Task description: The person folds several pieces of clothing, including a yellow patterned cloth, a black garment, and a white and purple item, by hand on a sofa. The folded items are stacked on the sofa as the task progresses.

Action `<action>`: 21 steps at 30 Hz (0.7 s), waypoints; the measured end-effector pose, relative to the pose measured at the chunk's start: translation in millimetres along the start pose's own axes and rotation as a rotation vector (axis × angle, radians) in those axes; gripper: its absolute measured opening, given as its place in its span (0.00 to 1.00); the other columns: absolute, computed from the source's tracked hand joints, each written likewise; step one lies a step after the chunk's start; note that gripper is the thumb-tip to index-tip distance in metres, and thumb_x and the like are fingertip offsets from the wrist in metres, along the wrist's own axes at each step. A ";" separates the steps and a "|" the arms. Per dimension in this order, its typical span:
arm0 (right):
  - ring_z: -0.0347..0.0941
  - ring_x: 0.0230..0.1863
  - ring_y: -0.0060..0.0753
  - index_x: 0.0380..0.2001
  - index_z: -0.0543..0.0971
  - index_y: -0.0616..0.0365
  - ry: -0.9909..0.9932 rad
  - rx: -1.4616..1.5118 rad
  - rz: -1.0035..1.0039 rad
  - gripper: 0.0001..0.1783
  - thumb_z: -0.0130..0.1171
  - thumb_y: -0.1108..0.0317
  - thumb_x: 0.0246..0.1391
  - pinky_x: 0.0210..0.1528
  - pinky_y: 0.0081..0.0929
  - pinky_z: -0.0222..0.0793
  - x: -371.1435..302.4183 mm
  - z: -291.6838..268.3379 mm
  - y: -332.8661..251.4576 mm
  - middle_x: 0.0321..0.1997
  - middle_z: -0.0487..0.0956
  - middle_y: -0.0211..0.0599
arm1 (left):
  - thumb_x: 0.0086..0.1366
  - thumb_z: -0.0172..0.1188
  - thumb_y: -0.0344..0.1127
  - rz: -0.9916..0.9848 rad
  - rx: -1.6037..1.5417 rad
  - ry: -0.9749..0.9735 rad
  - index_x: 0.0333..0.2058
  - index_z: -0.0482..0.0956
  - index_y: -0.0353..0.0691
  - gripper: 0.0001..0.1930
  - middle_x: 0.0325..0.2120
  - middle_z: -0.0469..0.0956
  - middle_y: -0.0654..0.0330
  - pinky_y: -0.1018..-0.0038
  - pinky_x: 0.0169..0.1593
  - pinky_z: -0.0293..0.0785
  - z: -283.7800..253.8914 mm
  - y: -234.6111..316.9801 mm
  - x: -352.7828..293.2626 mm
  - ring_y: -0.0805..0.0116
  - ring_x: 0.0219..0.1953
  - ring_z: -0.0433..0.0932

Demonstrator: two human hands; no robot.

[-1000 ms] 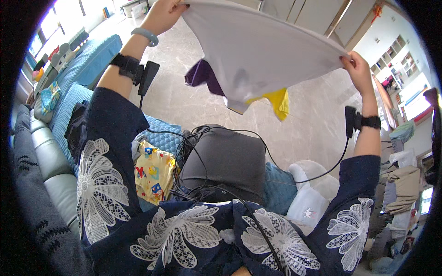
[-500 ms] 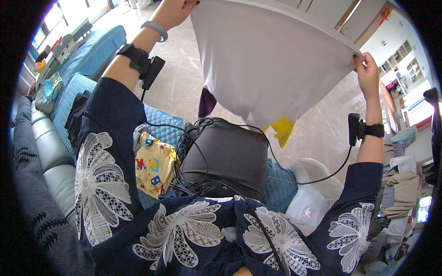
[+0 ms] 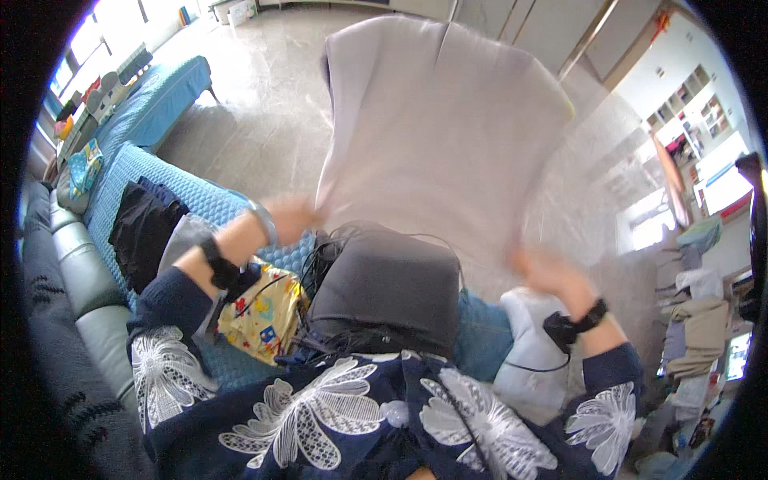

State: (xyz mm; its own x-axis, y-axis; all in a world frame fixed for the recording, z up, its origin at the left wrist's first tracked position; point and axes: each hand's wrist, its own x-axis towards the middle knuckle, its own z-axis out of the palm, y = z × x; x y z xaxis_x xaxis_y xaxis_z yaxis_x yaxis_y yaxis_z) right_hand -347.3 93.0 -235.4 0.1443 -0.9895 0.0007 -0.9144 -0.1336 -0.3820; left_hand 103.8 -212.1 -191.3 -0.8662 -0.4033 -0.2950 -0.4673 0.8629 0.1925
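Observation:
A large pale grey-white cloth (image 3: 448, 120) spreads out in front of me, billowing above the floor, its far edge raised. My left hand (image 3: 292, 219) is closed on its near left corner. My right hand (image 3: 548, 272) grips the near right corner, just beyond my right knee. Both hands are smeared by motion, so single fingers do not show. Whether the cloth is a garment I cannot tell in this frame. Black straps with small boxes sit on both forearms, and a grey bangle (image 3: 263, 223) is on my left wrist.
Beside my left leg lie a yellow printed cloth (image 3: 264, 312) and dark folded clothes (image 3: 148, 232) on a blue quilted sofa cover (image 3: 120, 172). Black cables (image 3: 320, 260) loop by my lap. A white plush-like thing (image 3: 532, 344) lies at my right. Shiny tiles (image 3: 264, 96) stretch ahead.
Both hands have come down and toward me, still holding the cloth. The cloth has swung from hanging down to billowing outward, and its yellow and dark purple parts are out of sight.

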 end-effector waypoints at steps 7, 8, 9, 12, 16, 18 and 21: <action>0.71 0.31 0.23 0.27 0.73 0.59 -0.718 0.642 0.296 0.05 0.55 0.69 0.51 0.36 0.22 0.66 -22.3 -20.7 -148.5 0.26 0.74 0.32 | 0.49 0.54 0.28 0.250 -0.633 -0.518 0.31 0.75 0.35 0.09 0.24 0.75 0.54 0.67 0.35 0.70 82.4 6.4 -115.4 0.62 0.28 0.73; 0.69 0.30 0.24 0.23 0.71 0.59 -0.686 0.648 0.311 0.06 0.55 0.70 0.49 0.33 0.22 0.64 -18.2 -34.8 -150.2 0.23 0.71 0.30 | 0.49 0.54 0.28 0.245 -0.692 -0.396 0.28 0.74 0.35 0.06 0.21 0.73 0.55 0.68 0.32 0.69 62.0 2.1 -117.9 0.64 0.25 0.72; 0.69 0.31 0.22 0.27 0.72 0.58 -0.548 0.652 0.281 0.05 0.55 0.70 0.52 0.34 0.21 0.65 -21.0 -45.3 -148.1 0.25 0.71 0.27 | 0.49 0.54 0.27 0.195 -0.677 -0.276 0.27 0.73 0.35 0.05 0.20 0.73 0.56 0.69 0.31 0.69 42.9 -1.7 -116.5 0.64 0.24 0.71; 0.65 0.29 0.18 0.28 0.71 0.57 -0.044 0.811 0.282 0.06 0.52 0.68 0.57 0.30 0.21 0.61 3.6 -76.6 -133.8 0.26 0.69 0.22 | 0.52 0.51 0.20 0.074 -0.680 0.198 0.22 0.69 0.36 0.04 0.18 0.70 0.61 0.75 0.28 0.67 -34.3 -8.8 -115.4 0.73 0.23 0.69; 0.56 0.26 0.12 0.29 0.67 0.50 0.468 0.543 0.224 0.11 0.45 0.59 0.64 0.29 0.13 0.55 46.1 -142.7 -59.7 0.25 0.62 0.17 | 0.63 0.55 0.30 0.283 -0.435 0.865 0.37 0.71 0.37 0.06 0.29 0.71 0.61 0.79 0.29 0.68 -97.9 -27.8 -17.9 0.75 0.26 0.69; 0.57 0.26 0.13 0.29 0.67 0.49 0.683 0.428 0.129 0.10 0.48 0.59 0.62 0.30 0.14 0.56 82.8 -178.2 -63.0 0.26 0.63 0.18 | 0.68 0.48 0.33 0.239 -0.306 1.147 0.39 0.70 0.37 0.06 0.30 0.71 0.64 0.79 0.35 0.69 -124.6 -27.5 2.1 0.75 0.33 0.71; 0.61 0.27 0.14 0.31 0.69 0.51 0.802 0.466 -0.086 0.10 0.49 0.58 0.62 0.33 0.16 0.64 114.5 -212.5 -81.5 0.25 0.65 0.20 | 0.63 0.50 0.27 0.290 -0.492 1.285 0.37 0.69 0.37 0.05 0.29 0.70 0.59 0.73 0.35 0.69 -161.6 -67.3 -1.2 0.67 0.30 0.71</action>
State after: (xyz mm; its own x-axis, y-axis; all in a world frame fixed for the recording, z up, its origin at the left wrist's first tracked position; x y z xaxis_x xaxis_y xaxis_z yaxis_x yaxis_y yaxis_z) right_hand -336.6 -20.9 -7.8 -0.2583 -0.7424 0.6181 -0.6439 -0.3447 -0.6831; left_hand 107.7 -318.9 -52.6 -0.3706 -0.4553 0.8095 -0.0278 0.8767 0.4803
